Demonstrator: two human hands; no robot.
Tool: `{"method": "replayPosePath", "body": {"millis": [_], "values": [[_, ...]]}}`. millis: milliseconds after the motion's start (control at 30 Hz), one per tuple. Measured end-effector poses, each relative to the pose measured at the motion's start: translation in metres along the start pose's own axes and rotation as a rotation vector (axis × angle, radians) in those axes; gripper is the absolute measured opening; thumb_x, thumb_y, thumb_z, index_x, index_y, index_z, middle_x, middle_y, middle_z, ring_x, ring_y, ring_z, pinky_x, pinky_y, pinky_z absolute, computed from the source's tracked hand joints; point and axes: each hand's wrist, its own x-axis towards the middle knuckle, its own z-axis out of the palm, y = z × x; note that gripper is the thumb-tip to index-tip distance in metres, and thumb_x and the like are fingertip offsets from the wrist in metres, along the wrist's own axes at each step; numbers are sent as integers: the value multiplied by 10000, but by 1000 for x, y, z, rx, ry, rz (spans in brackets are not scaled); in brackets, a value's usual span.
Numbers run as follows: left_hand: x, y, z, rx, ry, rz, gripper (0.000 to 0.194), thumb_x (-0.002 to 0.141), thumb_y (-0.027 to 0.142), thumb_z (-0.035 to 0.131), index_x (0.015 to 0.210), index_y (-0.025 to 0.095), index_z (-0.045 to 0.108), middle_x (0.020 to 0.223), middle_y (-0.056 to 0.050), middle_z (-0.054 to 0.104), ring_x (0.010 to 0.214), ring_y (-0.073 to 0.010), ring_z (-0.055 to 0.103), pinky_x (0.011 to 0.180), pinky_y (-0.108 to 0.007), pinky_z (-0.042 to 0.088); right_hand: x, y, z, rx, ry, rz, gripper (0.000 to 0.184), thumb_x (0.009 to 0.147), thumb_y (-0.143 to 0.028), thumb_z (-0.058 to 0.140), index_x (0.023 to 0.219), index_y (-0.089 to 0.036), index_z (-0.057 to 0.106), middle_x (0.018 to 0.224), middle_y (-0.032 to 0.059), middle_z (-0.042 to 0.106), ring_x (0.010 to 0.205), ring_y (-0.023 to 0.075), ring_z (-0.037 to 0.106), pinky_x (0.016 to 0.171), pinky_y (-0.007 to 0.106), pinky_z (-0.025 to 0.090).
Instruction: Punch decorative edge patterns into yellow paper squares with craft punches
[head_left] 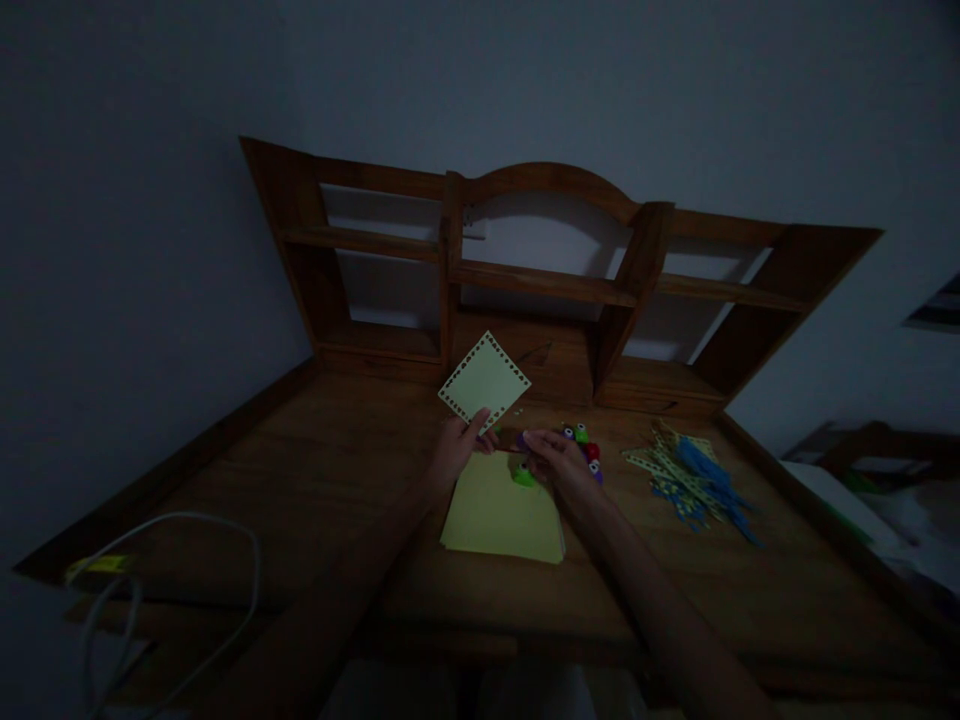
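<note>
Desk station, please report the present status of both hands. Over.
Left hand: grip on hole-edged sheet. Right hand: fingers on small purple object. Green object over paper stack, beside right hand.

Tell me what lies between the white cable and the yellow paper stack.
In the head view, the left forearm crosses over bare wooden desktop between cable and paper stack.

Pale yellow-green card [485,380], tilted cornerwise like a diamond in my left hand [456,450], small dark holes along at least three edges. Small purple piece [521,440] at my right hand [559,455], details unclear. Yellow paper stack [502,520] lies flat below, edges slightly uneven.
</note>
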Motion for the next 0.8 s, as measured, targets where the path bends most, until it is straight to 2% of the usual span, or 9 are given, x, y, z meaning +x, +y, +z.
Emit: {"method": "replayPosePath", "body": {"millis": [100, 167, 333, 600, 800], "values": [[-1, 4, 0, -32, -2, -8, 476, 830, 566, 553, 681, 125, 657, 630, -64, 669, 534, -159, 609, 554, -269, 503, 1, -5, -1, 70, -19, 22, 408, 752, -561, 681, 791, -155, 699, 804, 60, 705, 477, 80, 473, 413, 214, 300], [0, 5, -1, -37, 4, -3, 433, 801, 545, 604, 702, 128, 661, 654, -61, 677, 554, -165, 616, 564, -275, 507, 3, -9, -3, 165, -51, 80, 454, 772, -609, 632, 809, -161, 695, 777, 56, 701, 445, 75, 444, 395, 212, 300], [2, 0, -4, -34, -28, -22, 385, 770, 506, 660, 714, 125, 676, 673, -60, 677, 587, -166, 623, 591, -276, 503, 6, -14, -12, 382, -101, 195, 441, 806, -604, 603, 842, -173, 684, 731, 34, 683, 445, 66, 464, 408, 185, 369], [3, -9, -4, -112, -27, -65, 379, 745, 504, 680, 767, 126, 676, 713, -61, 684, 594, -156, 615, 598, -275, 494, 4, -15, -14, 411, -84, 192, 403, 801, -593, 623, 841, -195, 668, 783, 31, 704, 512, 89, 551, 444, 196, 407], [1, -6, -2, -184, -68, -122, 297, 748, 423, 675, 718, 130, 640, 657, -33, 642, 530, -124, 570, 550, -247, 459, 3, -17, -13, 416, -95, 224, 449, 801, -628, 595, 807, -185, 669, 617, 10, 621, 471, 96, 497, 440, 206, 376]]}}
